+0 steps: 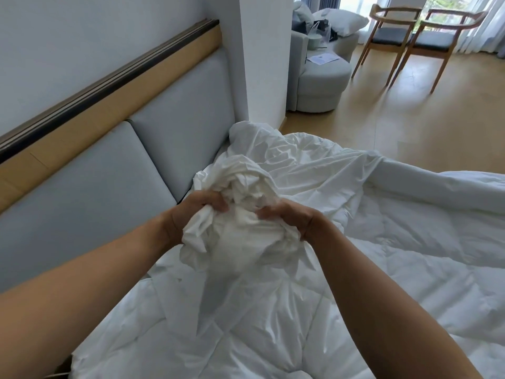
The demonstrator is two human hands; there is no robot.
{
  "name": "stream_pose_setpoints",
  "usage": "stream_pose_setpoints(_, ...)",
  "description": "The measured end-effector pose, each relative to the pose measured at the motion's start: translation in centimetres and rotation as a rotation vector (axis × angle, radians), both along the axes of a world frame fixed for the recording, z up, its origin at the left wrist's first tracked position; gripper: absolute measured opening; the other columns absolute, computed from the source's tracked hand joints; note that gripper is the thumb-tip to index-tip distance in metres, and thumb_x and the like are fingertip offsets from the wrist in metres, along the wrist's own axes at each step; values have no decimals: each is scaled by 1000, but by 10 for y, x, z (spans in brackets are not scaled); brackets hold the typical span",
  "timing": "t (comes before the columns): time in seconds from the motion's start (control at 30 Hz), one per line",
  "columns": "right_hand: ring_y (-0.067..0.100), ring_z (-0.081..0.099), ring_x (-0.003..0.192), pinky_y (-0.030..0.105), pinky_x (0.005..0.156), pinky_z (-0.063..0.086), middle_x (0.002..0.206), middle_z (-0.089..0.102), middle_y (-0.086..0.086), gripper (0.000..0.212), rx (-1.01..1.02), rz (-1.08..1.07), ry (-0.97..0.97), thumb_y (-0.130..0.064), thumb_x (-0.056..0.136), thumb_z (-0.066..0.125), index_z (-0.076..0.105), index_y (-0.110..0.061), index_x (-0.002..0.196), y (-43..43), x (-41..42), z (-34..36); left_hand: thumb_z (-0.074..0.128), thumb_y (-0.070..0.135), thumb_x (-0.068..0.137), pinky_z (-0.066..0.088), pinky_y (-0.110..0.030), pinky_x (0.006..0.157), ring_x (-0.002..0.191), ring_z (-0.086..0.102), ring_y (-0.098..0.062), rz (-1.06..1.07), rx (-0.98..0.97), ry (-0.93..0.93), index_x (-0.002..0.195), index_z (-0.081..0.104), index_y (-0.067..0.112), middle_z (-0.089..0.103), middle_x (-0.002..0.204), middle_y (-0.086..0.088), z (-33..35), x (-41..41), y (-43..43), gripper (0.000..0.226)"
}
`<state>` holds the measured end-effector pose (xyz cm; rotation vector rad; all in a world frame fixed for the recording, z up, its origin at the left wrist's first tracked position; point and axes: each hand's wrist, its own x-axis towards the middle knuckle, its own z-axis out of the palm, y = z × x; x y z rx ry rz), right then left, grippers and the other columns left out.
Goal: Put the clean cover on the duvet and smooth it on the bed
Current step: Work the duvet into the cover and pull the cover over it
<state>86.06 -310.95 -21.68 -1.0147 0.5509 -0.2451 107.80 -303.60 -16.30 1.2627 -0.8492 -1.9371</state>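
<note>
Both hands work in the middle of the view, above the bed. The left hand [196, 214] has its fingers curled into a bunch of the white cover [246, 187], and the right hand [293, 221] grips the same gathered wad from the other side, thumb and fingers closed on the cloth. The cover is heaped in folds between the hands and trails to the far right across the duvet [423, 263], which lies spread and quilted over the bed, near the padded headboard [103, 192] on the left.

The cover looks thin, light and limp: it creases at once, has no stiffness and will slide in a loose grip, so it is probably best taken by a corner or seam, with the corner of the duvet pinched through it. The duvet looks puffy, soft and bulkier, likely to sag when lifted.

No brand or label shows on the bedding. A paper [322, 59] lies on the far armchair [319, 77]; its print is too small to read.
</note>
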Motion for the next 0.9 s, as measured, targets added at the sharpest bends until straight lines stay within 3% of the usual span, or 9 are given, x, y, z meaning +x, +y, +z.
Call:
stream_pose_setpoints(0.1,29,67,105,44,97,52,116,70,14,79,-12,143,5,-39,51,99,68,-10,119,7,12,1,51,10,75,59,-32,66,74,70,-27,88,-78,48,83,77,5,70,83,-16,-2,-13,-3,28)
stream_pose_setpoints(0.23,28,71,100,41,87,59,109,73,13,69,6,178,-36,-29,50,100,73,-9,111,12,17,0,57,18,77,57,-38,74,85,69,-30,241,-216,-59,100,69,3,67,93,-19,-14,-23,-16,30)
stream_pose_setpoints(0.3,26,73,97,38,83,60,105,75,11,61,7,165,-76,-30,49,100,78,-13,104,14,18,3,59,21,81,55,-38,75,83,69,-25,295,-305,-144,88,75,12,70,86,-12,-14,-28,-21,19)
stream_pose_setpoints(0.4,24,74,93,36,81,60,101,76,9,58,-15,156,-121,-32,49,100,80,-15,100,15,19,8,59,25,84,52,-35,72,74,68,-18,302,-373,-218,70,76,24,70,75,-2,-12,-32,-26,22)
stream_pose_setpoints(0.57,28,72,95,39,81,60,104,73,14,65,16,39,-166,-20,50,98,72,-7,109,18,20,7,59,29,80,55,-43,80,81,70,-22,271,-353,-267,72,78,23,72,82,-6,0,-29,-34,21)
stream_pose_setpoints(0.73,28,73,87,38,74,61,95,74,14,40,-72,43,-85,4,63,75,72,-4,102,17,9,10,60,25,83,54,-52,91,92,69,-34,251,-270,-294,85,78,17,72,92,-14,2,-23,-30,20)
stream_pose_setpoints(0.83,33,71,95,43,81,59,105,72,18,54,-26,-104,-89,-9,59,81,70,-5,111,7,4,5,53,21,96,55,-48,90,96,68,-36,278,-203,-254,98,74,9,73,96,-16,2,-27,-25,24)
stream_pose_setpoints(0.9,31,71,94,42,82,58,106,72,18,61,25,-196,-134,-18,53,88,73,-7,111,1,2,2,54,28,97,55,-46,91,95,70,-34,194,-145,-238,95,77,13,73,98,-17,4,-29,-19,28)
